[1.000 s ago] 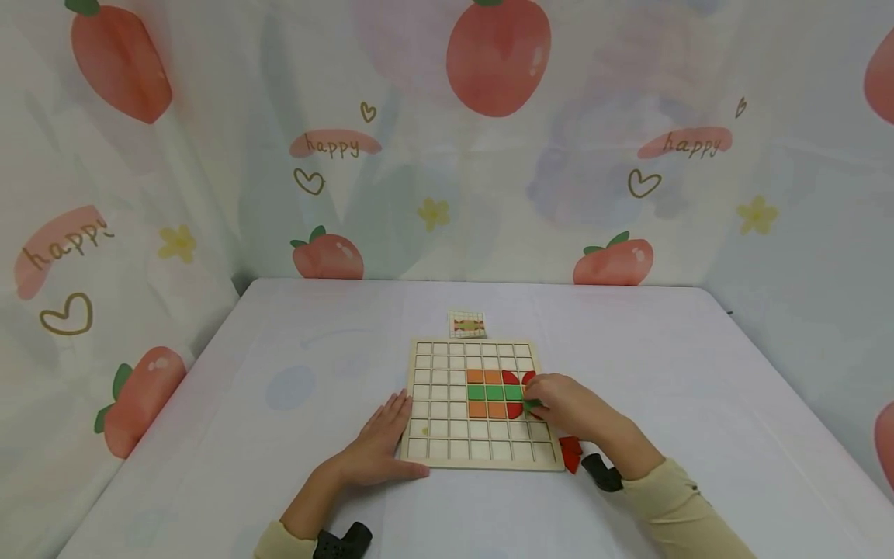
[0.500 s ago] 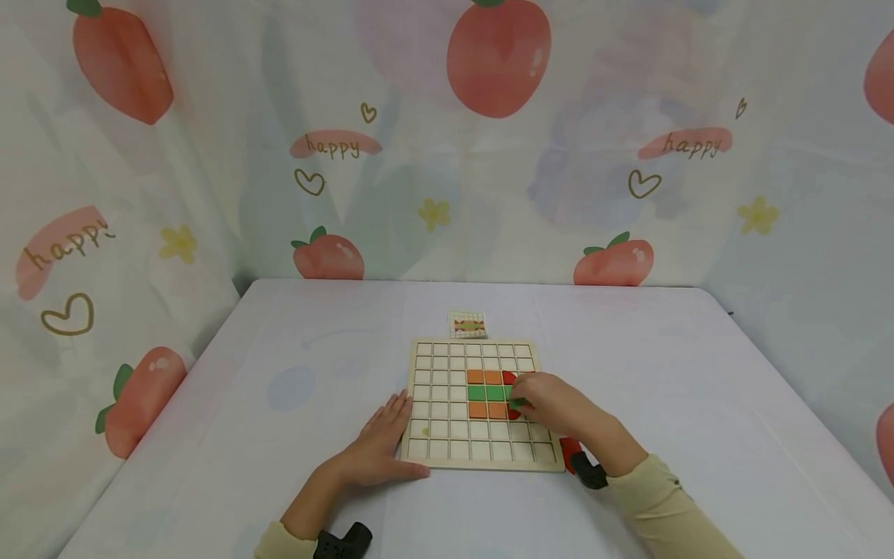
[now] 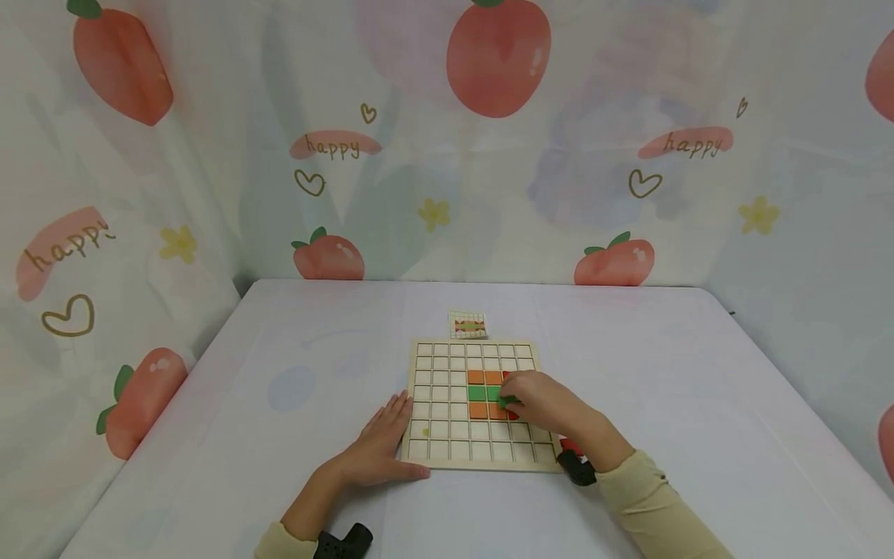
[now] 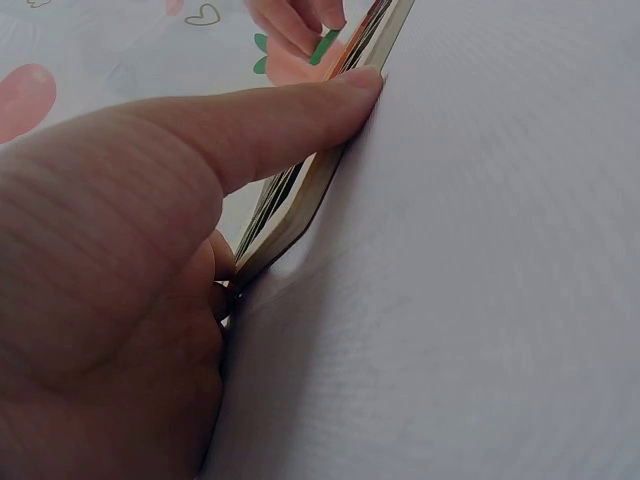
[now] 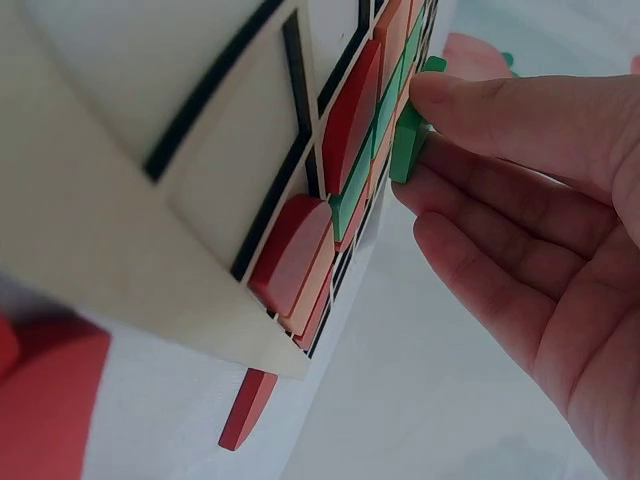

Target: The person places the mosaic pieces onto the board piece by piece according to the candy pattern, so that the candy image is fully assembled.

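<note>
Over the gridded board (image 3: 459, 449), the right grip (image 3: 543, 401) pinches a thin green tile (image 5: 406, 146), left grip (image 3: 379, 444) outspread.

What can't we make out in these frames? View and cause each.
- Head: part of the board, covered by the right hand.
- Head: fine pattern on the card, too small.
- Head: red pieces beside the board, mostly behind the right wrist.
- Right wrist: full outline of the green piece, partly covered by the thumb.
- Left wrist: the left hand, most fingers hidden behind its palm.
</note>
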A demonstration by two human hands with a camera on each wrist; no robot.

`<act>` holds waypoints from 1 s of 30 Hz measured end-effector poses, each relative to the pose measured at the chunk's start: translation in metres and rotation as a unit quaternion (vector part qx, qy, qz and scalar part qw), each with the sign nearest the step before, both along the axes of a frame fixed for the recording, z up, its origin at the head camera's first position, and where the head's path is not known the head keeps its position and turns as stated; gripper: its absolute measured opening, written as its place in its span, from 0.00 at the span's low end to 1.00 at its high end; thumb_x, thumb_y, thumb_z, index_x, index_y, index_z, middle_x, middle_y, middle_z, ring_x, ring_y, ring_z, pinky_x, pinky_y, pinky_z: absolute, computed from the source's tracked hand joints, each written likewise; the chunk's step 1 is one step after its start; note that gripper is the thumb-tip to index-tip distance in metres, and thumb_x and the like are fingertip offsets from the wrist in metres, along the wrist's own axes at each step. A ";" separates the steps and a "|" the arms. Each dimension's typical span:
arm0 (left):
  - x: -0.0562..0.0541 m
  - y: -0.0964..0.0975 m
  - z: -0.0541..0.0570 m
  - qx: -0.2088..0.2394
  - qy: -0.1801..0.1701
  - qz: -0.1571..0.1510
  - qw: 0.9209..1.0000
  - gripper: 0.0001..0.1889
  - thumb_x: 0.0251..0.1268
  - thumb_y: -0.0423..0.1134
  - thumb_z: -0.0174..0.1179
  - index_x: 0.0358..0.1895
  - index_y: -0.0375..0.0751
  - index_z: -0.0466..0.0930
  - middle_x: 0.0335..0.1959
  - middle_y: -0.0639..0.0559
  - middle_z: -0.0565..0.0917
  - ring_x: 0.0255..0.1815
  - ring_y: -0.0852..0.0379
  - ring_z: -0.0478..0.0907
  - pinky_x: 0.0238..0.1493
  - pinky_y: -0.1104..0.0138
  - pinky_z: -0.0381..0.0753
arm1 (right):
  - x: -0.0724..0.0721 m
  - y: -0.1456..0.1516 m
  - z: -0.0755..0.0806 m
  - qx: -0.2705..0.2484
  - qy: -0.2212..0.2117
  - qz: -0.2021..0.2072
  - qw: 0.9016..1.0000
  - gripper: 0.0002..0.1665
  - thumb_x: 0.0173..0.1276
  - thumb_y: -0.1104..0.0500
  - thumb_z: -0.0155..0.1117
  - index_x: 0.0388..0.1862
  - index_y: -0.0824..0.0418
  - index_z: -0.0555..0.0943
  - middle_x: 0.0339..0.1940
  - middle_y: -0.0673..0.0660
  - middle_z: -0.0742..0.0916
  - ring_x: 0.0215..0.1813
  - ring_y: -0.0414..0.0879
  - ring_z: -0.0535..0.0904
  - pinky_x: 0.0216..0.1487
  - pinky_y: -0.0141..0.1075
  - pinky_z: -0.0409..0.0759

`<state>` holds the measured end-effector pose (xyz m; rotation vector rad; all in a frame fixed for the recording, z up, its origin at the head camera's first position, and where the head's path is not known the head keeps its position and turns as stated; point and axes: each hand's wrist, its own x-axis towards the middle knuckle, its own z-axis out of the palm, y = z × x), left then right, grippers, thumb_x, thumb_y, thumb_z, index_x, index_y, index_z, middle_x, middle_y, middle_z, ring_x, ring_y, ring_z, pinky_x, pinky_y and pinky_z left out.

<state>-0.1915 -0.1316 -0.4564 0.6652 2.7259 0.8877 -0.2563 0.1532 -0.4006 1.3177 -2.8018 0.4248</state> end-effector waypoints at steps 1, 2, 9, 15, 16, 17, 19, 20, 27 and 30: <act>0.000 0.000 0.000 0.000 0.000 0.000 1.000 0.57 0.49 0.65 0.60 0.71 0.31 0.41 0.73 0.41 0.40 0.72 0.48 0.33 0.67 0.52 0.37 | 0.000 -0.001 0.000 0.001 0.001 -0.001 1.000 0.05 0.54 0.70 0.68 0.28 0.62 0.83 0.32 0.51 0.83 0.36 0.44 0.78 0.38 0.35 0.77; 0.000 0.000 0.000 0.000 -0.001 0.000 1.000 0.57 0.49 0.65 0.60 0.71 0.31 0.41 0.73 0.41 0.39 0.72 0.48 0.33 0.67 0.52 0.37 | 0.000 -0.001 0.000 0.002 0.001 -0.002 1.000 0.05 0.54 0.70 0.68 0.28 0.62 0.83 0.32 0.51 0.83 0.37 0.44 0.78 0.38 0.35 0.77; -0.001 -0.001 -0.001 0.003 -0.003 0.001 1.000 0.58 0.49 0.66 0.60 0.71 0.31 0.40 0.73 0.42 0.38 0.72 0.48 0.32 0.67 0.52 0.37 | 0.000 -0.010 0.004 0.000 -0.001 0.004 1.000 0.04 0.55 0.69 0.68 0.29 0.62 0.83 0.34 0.53 0.84 0.39 0.46 0.79 0.40 0.36 0.78; -0.001 -0.001 0.000 0.002 -0.004 -0.002 1.000 0.57 0.49 0.65 0.60 0.71 0.31 0.40 0.73 0.42 0.39 0.72 0.48 0.32 0.67 0.52 0.38 | -0.001 -0.014 0.004 0.003 0.004 0.011 1.000 0.04 0.55 0.69 0.68 0.31 0.63 0.84 0.35 0.54 0.84 0.41 0.47 0.80 0.41 0.37 0.78; -0.001 -0.001 0.000 0.002 -0.005 -0.001 1.000 0.57 0.49 0.65 0.60 0.71 0.31 0.40 0.73 0.42 0.39 0.72 0.48 0.32 0.67 0.52 0.37 | -0.001 -0.014 0.004 0.003 0.006 0.011 1.000 0.05 0.55 0.69 0.68 0.32 0.64 0.84 0.36 0.55 0.84 0.41 0.47 0.80 0.42 0.37 0.78; -0.001 -0.001 0.000 0.003 -0.005 0.000 1.000 0.57 0.49 0.65 0.60 0.71 0.31 0.40 0.73 0.42 0.39 0.72 0.48 0.32 0.67 0.52 0.37 | -0.002 -0.015 0.004 0.003 0.006 0.011 1.000 0.05 0.55 0.69 0.68 0.32 0.64 0.84 0.36 0.55 0.84 0.42 0.48 0.80 0.42 0.37 0.78; -0.001 -0.001 0.001 0.005 -0.007 0.002 1.000 0.57 0.49 0.65 0.60 0.71 0.31 0.40 0.73 0.41 0.39 0.72 0.48 0.32 0.67 0.52 0.37 | -0.003 -0.017 0.004 0.001 0.005 0.012 1.000 0.06 0.54 0.69 0.68 0.32 0.64 0.84 0.36 0.55 0.84 0.41 0.47 0.80 0.42 0.37 0.78; -0.001 -0.001 0.001 0.005 -0.008 0.003 1.000 0.57 0.49 0.65 0.60 0.71 0.31 0.40 0.73 0.41 0.39 0.72 0.48 0.32 0.67 0.52 0.37 | -0.003 -0.018 0.003 0.000 0.005 0.014 1.000 0.05 0.55 0.69 0.68 0.32 0.64 0.84 0.36 0.54 0.84 0.41 0.47 0.80 0.42 0.37 0.78; 0.000 0.000 0.001 0.003 -0.008 0.001 1.000 0.57 0.49 0.65 0.60 0.71 0.31 0.41 0.73 0.41 0.39 0.72 0.48 0.32 0.67 0.52 0.38 | -0.004 -0.027 0.000 -0.006 -0.014 0.011 1.000 0.04 0.55 0.68 0.68 0.31 0.62 0.84 0.35 0.52 0.84 0.41 0.46 0.79 0.44 0.38 0.77; 0.000 0.000 0.000 0.002 -0.006 0.000 1.000 0.57 0.49 0.65 0.60 0.71 0.31 0.40 0.73 0.42 0.39 0.72 0.49 0.32 0.67 0.52 0.38 | -0.004 -0.030 -0.001 -0.005 -0.018 0.006 1.000 0.04 0.56 0.67 0.68 0.31 0.62 0.84 0.34 0.52 0.84 0.39 0.45 0.79 0.42 0.37 0.77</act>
